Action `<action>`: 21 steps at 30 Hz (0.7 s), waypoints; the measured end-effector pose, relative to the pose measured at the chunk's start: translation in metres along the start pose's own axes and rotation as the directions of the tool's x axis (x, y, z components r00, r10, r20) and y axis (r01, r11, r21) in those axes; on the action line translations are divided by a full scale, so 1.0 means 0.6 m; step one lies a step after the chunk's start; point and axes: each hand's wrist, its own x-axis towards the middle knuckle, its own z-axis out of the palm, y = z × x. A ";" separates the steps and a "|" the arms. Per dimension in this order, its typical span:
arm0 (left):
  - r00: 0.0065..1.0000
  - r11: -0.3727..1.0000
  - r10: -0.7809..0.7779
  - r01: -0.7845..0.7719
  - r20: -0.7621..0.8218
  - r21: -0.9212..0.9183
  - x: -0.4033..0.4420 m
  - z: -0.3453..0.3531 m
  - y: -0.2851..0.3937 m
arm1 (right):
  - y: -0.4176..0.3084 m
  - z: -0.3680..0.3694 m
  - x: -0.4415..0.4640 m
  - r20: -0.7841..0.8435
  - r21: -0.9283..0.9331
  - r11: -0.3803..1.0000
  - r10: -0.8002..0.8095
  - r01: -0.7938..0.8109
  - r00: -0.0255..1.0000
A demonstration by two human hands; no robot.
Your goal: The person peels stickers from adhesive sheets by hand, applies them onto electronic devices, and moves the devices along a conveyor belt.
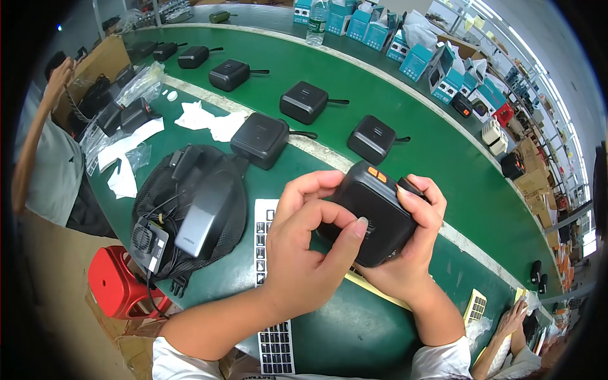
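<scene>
In front of me, my right hand [411,247] grips a black box-shaped device [380,212] with orange buttons on its upper edge. The device is tilted above the table. My left hand [313,250] pinches thumb and index finger together against its front face, other fingers at its left edge. Whatever may sit between those fingertips is too small to make out. Beneath my left arm lies a white sheet of dark labels [275,348]. A yellow-edged sheet [380,291] is partly hidden under my right hand.
Several similar black devices stand along the green table [253,98]. A mesh bag [231,215] holding a grey power bank [204,221] lies left, near a red stool [117,282]. Teal boxes [416,62] line the far side. One person [50,152] stands left; another person's hand [512,320] is right.
</scene>
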 end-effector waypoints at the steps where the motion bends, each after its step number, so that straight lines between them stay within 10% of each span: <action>1: 1.000 1.000 -0.010 0.010 -0.007 0.012 0.000 0.001 0.002 | -0.001 0.000 -0.001 0.001 -0.001 1.000 0.001 -0.001 1.000; 21: 0.999 0.997 0.043 -0.045 0.029 0.069 0.006 -0.002 0.003 | 0.000 0.004 0.000 -0.043 -0.070 0.997 -0.047 0.044 0.998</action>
